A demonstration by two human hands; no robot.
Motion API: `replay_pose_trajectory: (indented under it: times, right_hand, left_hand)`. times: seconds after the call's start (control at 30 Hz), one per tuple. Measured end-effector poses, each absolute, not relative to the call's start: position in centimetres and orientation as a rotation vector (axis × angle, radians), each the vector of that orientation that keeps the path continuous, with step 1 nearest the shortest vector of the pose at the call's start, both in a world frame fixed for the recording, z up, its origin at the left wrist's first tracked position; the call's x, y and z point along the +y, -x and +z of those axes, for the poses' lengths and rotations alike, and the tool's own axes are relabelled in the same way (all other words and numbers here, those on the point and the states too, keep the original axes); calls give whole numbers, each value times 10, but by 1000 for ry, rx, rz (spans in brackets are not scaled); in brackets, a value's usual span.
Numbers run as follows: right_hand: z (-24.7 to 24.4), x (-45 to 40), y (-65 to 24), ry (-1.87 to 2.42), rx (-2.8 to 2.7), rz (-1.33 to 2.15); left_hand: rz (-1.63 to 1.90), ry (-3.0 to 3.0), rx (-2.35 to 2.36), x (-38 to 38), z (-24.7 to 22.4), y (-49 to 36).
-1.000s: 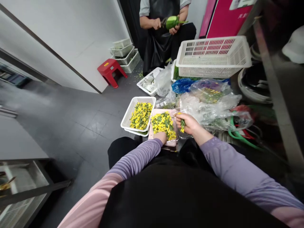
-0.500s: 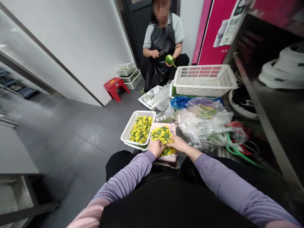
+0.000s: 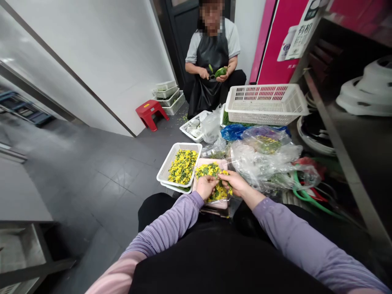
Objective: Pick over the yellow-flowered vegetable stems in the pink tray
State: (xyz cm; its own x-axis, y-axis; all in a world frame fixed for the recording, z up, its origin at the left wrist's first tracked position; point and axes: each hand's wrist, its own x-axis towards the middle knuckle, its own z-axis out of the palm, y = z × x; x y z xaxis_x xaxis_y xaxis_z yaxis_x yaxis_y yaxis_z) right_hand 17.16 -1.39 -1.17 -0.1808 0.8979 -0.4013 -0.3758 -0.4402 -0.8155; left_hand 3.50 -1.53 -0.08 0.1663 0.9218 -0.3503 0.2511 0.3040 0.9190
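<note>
Yellow flowers [image 3: 206, 169] with green stems lie heaped in a clear plastic wrapper on a pale pink surface before my knees. My right hand [image 3: 235, 183] is closed round a small bunch of these flowers, just above the heap's right side. Close beside it, my left hand [image 3: 206, 188] has its fingers pinched together at the green stems of that bunch; the fingertips of both hands nearly meet. To the left stands a white perforated basket [image 3: 164, 165] filled with cut yellow flowers, set on another container with green in it.
Clear plastic bags [image 3: 263, 163] and a blue bag [image 3: 232, 132] lie to the right, before a large white basket [image 3: 266, 104]. Opposite sits a person [image 3: 212, 53] in a black apron, peeling a green vegetable [image 3: 220, 72]. A red stool [image 3: 150, 111] stands by the wall; a metal shelf [image 3: 333, 122] is at right.
My right hand has risen slightly from the heap and now has a bunch of flowers in it. My left hand has shifted a little toward it. The person opposite has moved the peeler onto the vegetable.
</note>
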Motion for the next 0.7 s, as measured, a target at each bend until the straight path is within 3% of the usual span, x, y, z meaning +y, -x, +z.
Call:
replay_pose_trajectory:
  times: [0.27, 0.47, 0.7]
  right_hand:
    - [-7, -11, -177, 1086, -675, 1786]
    - [-3, -18, -172, 1058, -654, 1898]
    - [11, -2, -201, 1039, -558, 1776]
  left_hand:
    - [569, -1283, 1158, -23, 10, -32]
    - [561, -1545, 1329, -22, 7, -26]
    - [-200, -1996, 1666, -5, -29, 6]
